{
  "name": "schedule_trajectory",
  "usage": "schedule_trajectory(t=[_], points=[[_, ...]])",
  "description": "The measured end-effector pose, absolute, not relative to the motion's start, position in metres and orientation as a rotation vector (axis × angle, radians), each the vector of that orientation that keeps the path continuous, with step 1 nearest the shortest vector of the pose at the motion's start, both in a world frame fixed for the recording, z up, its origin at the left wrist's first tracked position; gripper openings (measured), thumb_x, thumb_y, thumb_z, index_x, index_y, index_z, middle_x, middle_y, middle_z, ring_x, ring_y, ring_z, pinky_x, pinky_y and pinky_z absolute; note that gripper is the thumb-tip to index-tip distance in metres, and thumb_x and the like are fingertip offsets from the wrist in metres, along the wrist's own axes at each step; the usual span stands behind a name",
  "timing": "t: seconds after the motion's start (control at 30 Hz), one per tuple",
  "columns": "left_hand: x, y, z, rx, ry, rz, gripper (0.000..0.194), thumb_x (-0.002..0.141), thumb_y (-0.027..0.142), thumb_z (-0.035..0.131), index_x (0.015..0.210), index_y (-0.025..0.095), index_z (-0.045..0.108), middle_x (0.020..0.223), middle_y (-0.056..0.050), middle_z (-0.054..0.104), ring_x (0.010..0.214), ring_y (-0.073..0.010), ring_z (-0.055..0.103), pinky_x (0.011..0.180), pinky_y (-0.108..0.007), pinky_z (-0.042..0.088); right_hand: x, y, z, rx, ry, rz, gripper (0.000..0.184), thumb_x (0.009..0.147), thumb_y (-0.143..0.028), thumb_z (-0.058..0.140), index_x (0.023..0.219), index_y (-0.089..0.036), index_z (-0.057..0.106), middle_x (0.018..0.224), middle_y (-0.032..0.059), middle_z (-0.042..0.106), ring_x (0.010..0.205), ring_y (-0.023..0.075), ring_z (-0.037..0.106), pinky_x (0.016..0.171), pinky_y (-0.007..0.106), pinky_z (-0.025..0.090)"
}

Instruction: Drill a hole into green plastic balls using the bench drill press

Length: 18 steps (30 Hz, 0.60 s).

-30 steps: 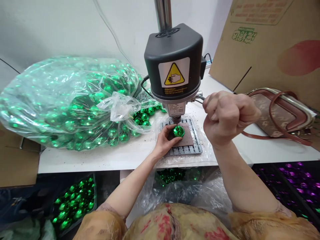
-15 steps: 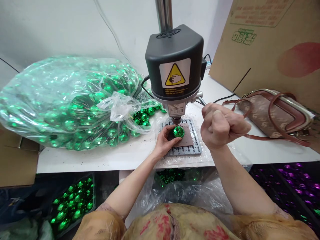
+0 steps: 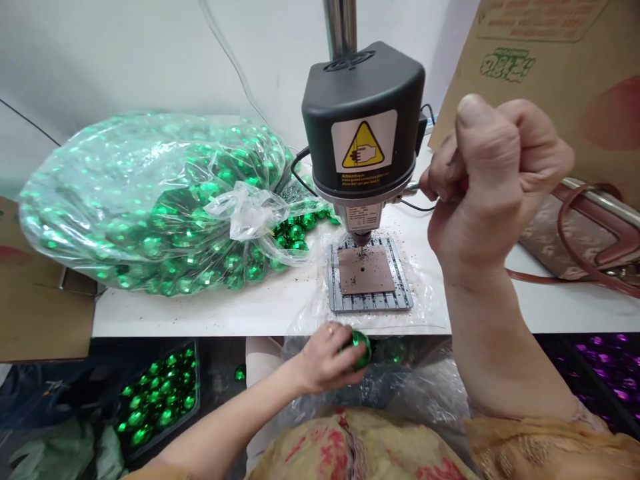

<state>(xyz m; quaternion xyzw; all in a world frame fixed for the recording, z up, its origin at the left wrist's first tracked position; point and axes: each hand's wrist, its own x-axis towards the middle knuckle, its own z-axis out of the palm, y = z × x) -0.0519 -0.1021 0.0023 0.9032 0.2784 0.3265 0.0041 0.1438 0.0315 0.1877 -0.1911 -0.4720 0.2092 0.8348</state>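
My left hand (image 3: 327, 360) is closed around a shiny green ball (image 3: 361, 349), just below the table's front edge and above the plastic over my lap. My right hand (image 3: 493, 180) makes a fist around the feed lever (image 3: 413, 189) on the right side of a black drill press (image 3: 364, 127). Under its chuck (image 3: 362, 237) lies a brown board (image 3: 367, 272) with a small dark hole and scattered dark shavings. That board rests on a slotted grey metal base plate (image 3: 400, 293).
A large clear bag (image 3: 150, 207) of green balls fills the table's left side, with loose ones beside its knot. A handbag (image 3: 560, 240) and a cardboard box (image 3: 540, 73) stand on the right. Below are a crate (image 3: 197, 373) of green balls and purple balls (image 3: 607, 367).
My left hand has drawn the green ball off the brown board, down toward my lap. My right hand has risen with the lever. The view has shifted slightly.
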Motion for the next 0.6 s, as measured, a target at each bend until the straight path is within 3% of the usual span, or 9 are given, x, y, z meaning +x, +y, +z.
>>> schedule_trajectory(t=[0.1, 0.2, 0.27, 0.33, 0.47, 0.6], points=[[-0.071, -0.123, -0.013, 3.083, 0.729, 0.647, 0.033, 0.087, 0.038, 0.072, 0.114, 0.020, 0.064, 0.099, -0.012, 0.070, 0.084, -0.0212, 0.064, 0.073, -0.034, 0.054, 0.143, 0.029, 0.187, -0.400, -0.999, 0.431, 0.039, 0.084, -0.022, 0.062, 0.056, -0.021, 0.036, 0.043, -0.0080, 0.032, 0.038, 0.0037, 0.031, 0.040, 0.026, 0.022], [-0.085, -0.104, -0.012, 3.018, 0.753, 0.845, 0.039, 0.091, 0.048, 0.065, 0.119, 0.021, 0.062, 0.105, -0.013, 0.069, 0.090, -0.0230, 0.065, 0.078, -0.037, 0.055, 0.143, 0.028, 0.187, -0.400, -1.006, 0.433, 0.040, 0.085, -0.024, 0.061, 0.056, -0.020, 0.034, 0.044, -0.0075, 0.032, 0.038, 0.0031, 0.032, 0.041, 0.026, 0.022], [-0.093, -0.069, 0.001, 2.887, 1.075, 1.067, 0.026, 0.097, 0.034, 0.056, 0.121, 0.025, 0.062, 0.104, -0.011, 0.068, 0.090, -0.0227, 0.065, 0.080, -0.037, 0.054, 0.143, 0.028, 0.187, -0.400, -1.017, 0.443, 0.041, 0.086, -0.025, 0.061, 0.057, -0.020, 0.032, 0.044, -0.0075, 0.033, 0.038, 0.0030, 0.033, 0.040, 0.026, 0.022], [-0.101, -0.025, 0.020, 2.649, 1.636, 1.042, 0.027, 0.100, 0.024, 0.048, 0.121, 0.026, 0.064, 0.106, -0.012, 0.067, 0.099, -0.0264, 0.063, 0.089, -0.042, 0.051, 0.144, 0.028, 0.186, -0.398, -1.022, 0.447, 0.041, 0.086, -0.026, 0.062, 0.057, -0.020, 0.032, 0.044, -0.0077, 0.034, 0.039, 0.0026, 0.034, 0.040, 0.026, 0.022], [-0.110, 0.045, 0.049, 2.321, 2.211, 0.381, 0.027, 0.092, 0.022, 0.060, 0.118, 0.021, 0.068, 0.105, -0.017, 0.064, 0.107, -0.0371, 0.057, 0.088, -0.047, 0.047, 0.144, 0.029, 0.185, -0.399, -1.022, 0.432, 0.040, 0.086, -0.027, 0.060, 0.058, -0.019, 0.033, 0.045, -0.0085, 0.034, 0.039, 0.0009, 0.035, 0.041, 0.023, 0.023], [-0.106, 0.061, 0.051, 2.367, 2.193, 0.026, 0.030, 0.086, 0.025, 0.069, 0.116, 0.023, 0.068, 0.114, -0.016, 0.059, 0.107, -0.0372, 0.059, 0.089, -0.046, 0.045, 0.144, 0.028, 0.185, -0.419, -1.031, 0.431, 0.040, 0.087, -0.027, 0.060, 0.058, -0.019, 0.034, 0.046, -0.0083, 0.034, 0.041, 0.0005, 0.038, 0.043, 0.022, 0.026]])
